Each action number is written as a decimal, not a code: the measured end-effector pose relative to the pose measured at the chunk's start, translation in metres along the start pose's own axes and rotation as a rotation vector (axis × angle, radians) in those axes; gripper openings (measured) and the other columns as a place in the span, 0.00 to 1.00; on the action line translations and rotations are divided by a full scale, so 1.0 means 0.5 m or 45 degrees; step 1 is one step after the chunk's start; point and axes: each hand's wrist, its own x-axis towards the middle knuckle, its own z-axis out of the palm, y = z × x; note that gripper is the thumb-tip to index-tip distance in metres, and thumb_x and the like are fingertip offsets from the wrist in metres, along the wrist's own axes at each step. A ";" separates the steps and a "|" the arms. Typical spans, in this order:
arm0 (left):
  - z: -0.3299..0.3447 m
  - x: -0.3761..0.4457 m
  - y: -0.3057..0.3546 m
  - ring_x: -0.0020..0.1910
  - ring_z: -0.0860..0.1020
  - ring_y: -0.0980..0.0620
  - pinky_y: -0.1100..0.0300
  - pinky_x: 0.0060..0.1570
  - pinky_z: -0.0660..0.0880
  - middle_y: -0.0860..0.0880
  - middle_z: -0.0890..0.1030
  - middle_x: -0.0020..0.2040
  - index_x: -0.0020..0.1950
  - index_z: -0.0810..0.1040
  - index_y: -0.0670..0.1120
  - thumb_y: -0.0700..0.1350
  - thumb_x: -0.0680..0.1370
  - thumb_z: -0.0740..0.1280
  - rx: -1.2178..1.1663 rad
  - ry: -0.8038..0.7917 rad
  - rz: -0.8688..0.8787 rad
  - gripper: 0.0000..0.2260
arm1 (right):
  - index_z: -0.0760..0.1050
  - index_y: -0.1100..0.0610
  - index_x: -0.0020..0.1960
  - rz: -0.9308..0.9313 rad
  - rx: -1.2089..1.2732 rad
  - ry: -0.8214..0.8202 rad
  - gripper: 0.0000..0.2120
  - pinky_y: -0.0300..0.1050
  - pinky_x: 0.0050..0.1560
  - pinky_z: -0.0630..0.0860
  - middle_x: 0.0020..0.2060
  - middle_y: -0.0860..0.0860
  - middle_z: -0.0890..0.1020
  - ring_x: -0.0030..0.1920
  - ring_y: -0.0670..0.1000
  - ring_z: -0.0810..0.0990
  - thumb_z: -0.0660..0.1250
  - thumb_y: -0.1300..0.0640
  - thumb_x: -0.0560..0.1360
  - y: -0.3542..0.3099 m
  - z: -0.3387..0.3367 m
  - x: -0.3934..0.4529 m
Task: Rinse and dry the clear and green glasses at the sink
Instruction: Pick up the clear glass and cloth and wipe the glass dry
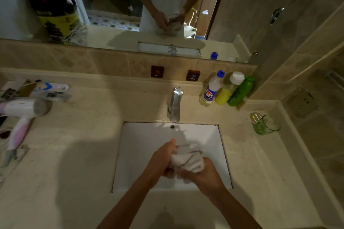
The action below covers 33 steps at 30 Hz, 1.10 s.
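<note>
Both hands, left hand [161, 158] and right hand [202, 174], grip the cloth-wrapped clear glass [187, 149] over the sink [141, 135].

Left dark wall tag [157, 71]: "HOT". Right dark wall tag [193, 75]: "COLD", beneath a blurred character. Blue-capped bottle [212, 90]: round red-white-blue logo, possibly Pepsi; lettering unreadable. Packaging at counter's left [48, 90]: print too small to read.

Hair dryer [22, 113] lying on my counter [83, 135] at the left edge, boxes [50, 91] just behind it. Three bottles [226, 89] huddle together right of the tap [176, 104]. Hot and cold tags [175, 73] sit on the tiles, mirror [111, 5] above.
</note>
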 end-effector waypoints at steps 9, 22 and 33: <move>0.014 0.005 -0.033 0.29 0.74 0.54 0.62 0.27 0.70 0.50 0.79 0.33 0.40 0.76 0.50 0.59 0.82 0.57 0.017 0.126 0.119 0.17 | 0.85 0.61 0.49 -0.004 -0.094 -0.096 0.07 0.51 0.42 0.82 0.42 0.59 0.86 0.42 0.57 0.85 0.70 0.64 0.74 0.009 0.006 -0.006; -0.017 -0.017 -0.004 0.25 0.65 0.55 0.65 0.26 0.62 0.50 0.69 0.28 0.37 0.74 0.49 0.60 0.83 0.57 -0.226 -0.190 -0.141 0.21 | 0.81 0.44 0.57 -0.261 -0.492 0.049 0.14 0.54 0.62 0.76 0.54 0.42 0.84 0.57 0.46 0.82 0.74 0.49 0.72 -0.002 0.014 -0.024; 0.012 -0.018 -0.040 0.31 0.77 0.57 0.57 0.31 0.74 0.47 0.80 0.38 0.49 0.77 0.48 0.53 0.83 0.58 0.309 0.169 0.596 0.12 | 0.84 0.65 0.46 -0.283 -0.202 -0.237 0.07 0.60 0.51 0.82 0.38 0.63 0.86 0.41 0.65 0.85 0.73 0.61 0.71 -0.044 -0.010 -0.003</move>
